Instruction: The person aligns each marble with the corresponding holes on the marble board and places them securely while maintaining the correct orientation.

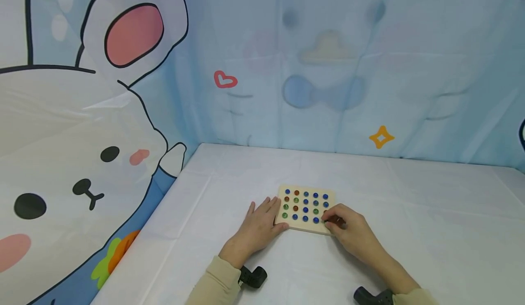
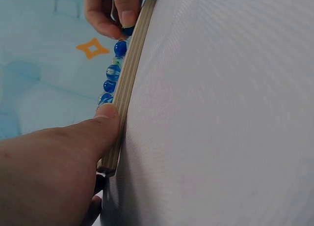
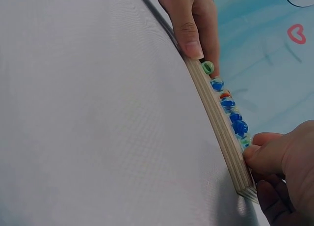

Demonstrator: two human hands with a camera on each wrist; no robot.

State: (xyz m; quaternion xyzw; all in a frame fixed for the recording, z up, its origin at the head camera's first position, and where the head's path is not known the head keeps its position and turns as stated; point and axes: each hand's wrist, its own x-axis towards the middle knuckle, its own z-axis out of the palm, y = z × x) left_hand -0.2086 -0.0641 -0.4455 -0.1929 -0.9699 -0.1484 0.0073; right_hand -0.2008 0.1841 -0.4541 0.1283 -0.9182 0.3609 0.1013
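A pale wooden board [image 1: 301, 224] lies on the white table, with rows of blue, green and red-brown glass marbles [image 1: 305, 209] on it. My left hand [image 1: 259, 227] rests against its left side, fingers stretched out and thumb on the near edge. At the near right corner my right hand [image 1: 354, 234] pinches a marble, its fingertips low at the board. That dark blue marble [image 2: 128, 30] shows under a fingertip in the left wrist view. Seen edge-on in the right wrist view, the layered board [image 3: 216, 123] carries several marbles; my right fingers hide its near corner.
The table [image 1: 443, 232] has a white, lightly creased cover. Behind it hangs a light blue printed curtain [image 1: 254, 122], and a large printed animal figure fills the left side. A dark wrist device [image 1: 253, 276] sits at each sleeve.
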